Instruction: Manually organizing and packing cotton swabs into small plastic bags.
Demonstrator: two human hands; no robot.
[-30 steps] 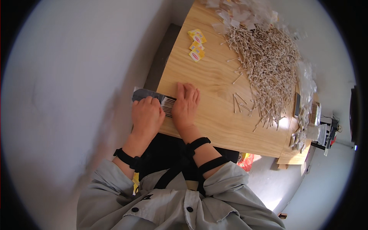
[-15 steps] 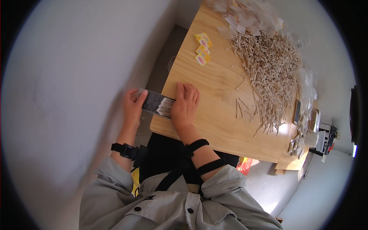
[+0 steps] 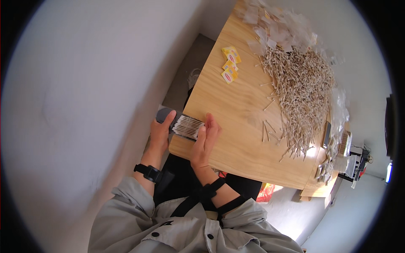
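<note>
At the table's near left corner, my left hand (image 3: 160,134) grips the left end of a clear plastic bag (image 3: 180,113), thumb on top. A dark grey flat area shows beneath the thumb; I cannot tell whether it is a card. A neat row of white-tipped cotton swabs (image 3: 187,126) lies side by side in the bag. My right hand (image 3: 205,141) rests on edge at the right end of the row. Its fingers are stretched out, with the thumb side against the swab ends.
A large heap of loose cotton swabs (image 3: 299,92) covers the table's (image 3: 236,114) right part, with several strays beside it. Clear plastic bags (image 3: 282,27) are piled at the far end. Yellow-and-white cards (image 3: 230,65) lie near the left edge. A wall (image 3: 93,105) stands close on the left.
My right hand has turned from lying palm down over the swabs to standing on edge at their right ends. More of the swab row shows. The swabs lie farther left along the dark area.
</note>
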